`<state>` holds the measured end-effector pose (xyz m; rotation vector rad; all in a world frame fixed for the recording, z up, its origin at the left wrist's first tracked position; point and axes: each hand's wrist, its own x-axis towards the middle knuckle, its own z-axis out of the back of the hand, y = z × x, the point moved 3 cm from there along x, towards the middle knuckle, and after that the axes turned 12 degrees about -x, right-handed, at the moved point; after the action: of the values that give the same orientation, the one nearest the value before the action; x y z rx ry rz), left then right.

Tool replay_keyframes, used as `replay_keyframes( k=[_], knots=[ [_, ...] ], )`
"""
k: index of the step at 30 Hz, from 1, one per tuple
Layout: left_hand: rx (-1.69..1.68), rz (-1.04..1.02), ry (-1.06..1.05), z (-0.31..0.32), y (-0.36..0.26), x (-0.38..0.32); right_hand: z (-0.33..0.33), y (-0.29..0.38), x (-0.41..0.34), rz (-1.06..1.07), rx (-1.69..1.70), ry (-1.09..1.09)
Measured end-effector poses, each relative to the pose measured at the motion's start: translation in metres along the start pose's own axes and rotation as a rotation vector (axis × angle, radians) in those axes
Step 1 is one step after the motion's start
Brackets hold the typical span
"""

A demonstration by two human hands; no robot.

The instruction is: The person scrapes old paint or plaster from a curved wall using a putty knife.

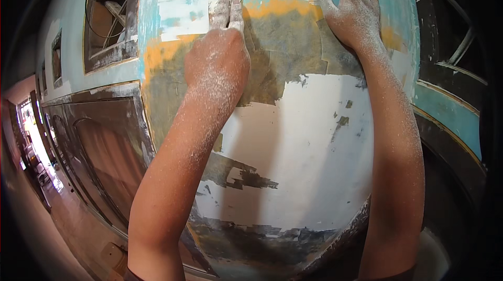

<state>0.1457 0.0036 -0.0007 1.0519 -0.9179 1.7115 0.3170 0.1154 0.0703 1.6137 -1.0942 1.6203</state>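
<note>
Both hands are raised to a patchy wall point(322, 131) coated in white filler, turquoise and orange paint, and grey-brown areas. Under the extended fingers of my left hand point(220, 45) lies a small pale sheet point(214, 0), perhaps sandpaper, pressed flat to the wall; its underside is hidden. My right hand point(351, 13) rests against the wall higher up at the right, its fingers spread, with no object visible in it. White dust covers both hands and forearms.
Left of the wall are a dark-framed opening point(137, 9) and a brown panelled wooden door point(104, 102). Another dark frame point(428, 25) stands at the right. A cable point(87, 9) loops at the upper left. Tiled floor point(78, 226) runs towards a bright doorway.
</note>
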Motion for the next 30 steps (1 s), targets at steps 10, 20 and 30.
replay_keyframes(
  k=[10, 20, 30],
  knots=[
    [0.001, 0.027, -0.001, 0.004, -0.003, 0.015, -0.005, -0.001, 0.002, -0.022, -0.014, -0.053],
    [-0.020, 0.000, -0.030, 0.007, -0.001, 0.032, -0.010, -0.009, 0.005, -0.010, 0.007, -0.043],
    [0.010, -0.089, -0.121, 0.013, -0.002, 0.036, -0.011, -0.007, 0.005, -0.013, 0.002, -0.053]
  ],
)
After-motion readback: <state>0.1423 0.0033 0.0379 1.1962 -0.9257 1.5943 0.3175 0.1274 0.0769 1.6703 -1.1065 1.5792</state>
